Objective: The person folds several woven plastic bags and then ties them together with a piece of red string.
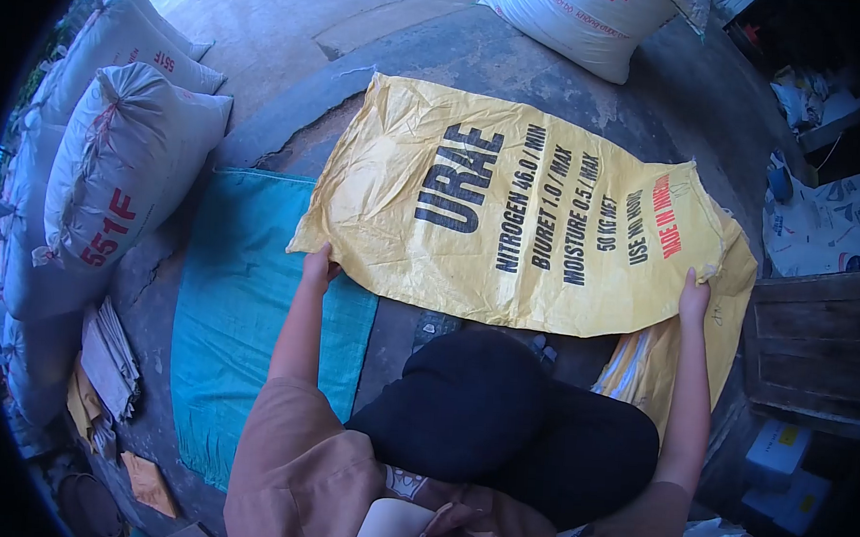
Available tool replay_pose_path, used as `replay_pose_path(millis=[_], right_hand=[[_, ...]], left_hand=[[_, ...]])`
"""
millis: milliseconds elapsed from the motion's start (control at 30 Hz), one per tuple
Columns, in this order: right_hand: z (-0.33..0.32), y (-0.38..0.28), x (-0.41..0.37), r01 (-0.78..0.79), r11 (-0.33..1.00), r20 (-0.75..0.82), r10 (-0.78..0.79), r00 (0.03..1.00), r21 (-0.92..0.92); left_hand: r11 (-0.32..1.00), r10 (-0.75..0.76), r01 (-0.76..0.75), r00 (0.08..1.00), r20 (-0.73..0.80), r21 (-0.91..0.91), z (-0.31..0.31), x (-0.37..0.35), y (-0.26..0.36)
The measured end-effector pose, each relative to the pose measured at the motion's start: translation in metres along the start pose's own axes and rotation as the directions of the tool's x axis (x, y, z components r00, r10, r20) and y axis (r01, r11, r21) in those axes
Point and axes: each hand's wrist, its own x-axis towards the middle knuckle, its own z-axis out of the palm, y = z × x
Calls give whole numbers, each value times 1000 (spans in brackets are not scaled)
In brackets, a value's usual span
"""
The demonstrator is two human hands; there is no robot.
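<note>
A yellow woven sack [387, 169] printed "URAE" in black, with a red line at its right end, is spread out flat in front of my knees. My left hand [321, 265] pinches its near left corner, above the edge of a green woven sack [252, 318] lying on the floor. At the near right corner, my right hand [695, 296] grips the same yellow sack, thumb on top. More yellow sacks [727, 318] lie beneath and beside my right hand. The fingers under the cloth are mostly hidden in both hands.
Full white sacks [143, 171] marked "551F" are stacked on the left, and another full white sack [589, 24] stands at the far side. Folded sacks [109, 359] lie at lower left. A brown wooden panel [808, 337] and boxes [778, 447] are on the right.
</note>
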Motion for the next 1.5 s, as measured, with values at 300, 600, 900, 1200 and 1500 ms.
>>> replay_pose_path(millis=[300, 600, 900, 1200, 1500], right_hand=[[135, -279, 41, 563, 824, 276, -556, 784, 61], [281, -433, -84, 605, 654, 620, -719, 313, 454], [343, -449, -186, 443, 723, 788, -613, 59, 530], [364, -356, -195, 452, 747, 822, -567, 50, 488], [286, -173, -96, 272, 895, 507, -61, 860, -354]], left_hand=[[985, -51, 39, 997, 62, 169, 3, 2, -11], [110, 15, -26, 1000, 24, 994, -39, -36, -12], [-41, -124, 46, 991, -51, 998, -32, -34, 0], [-9, -149, 1, 989, -2, 1000, -31, -39, 4], [767, -220, -47, 917, 331, 640, -76, -9, 52]])
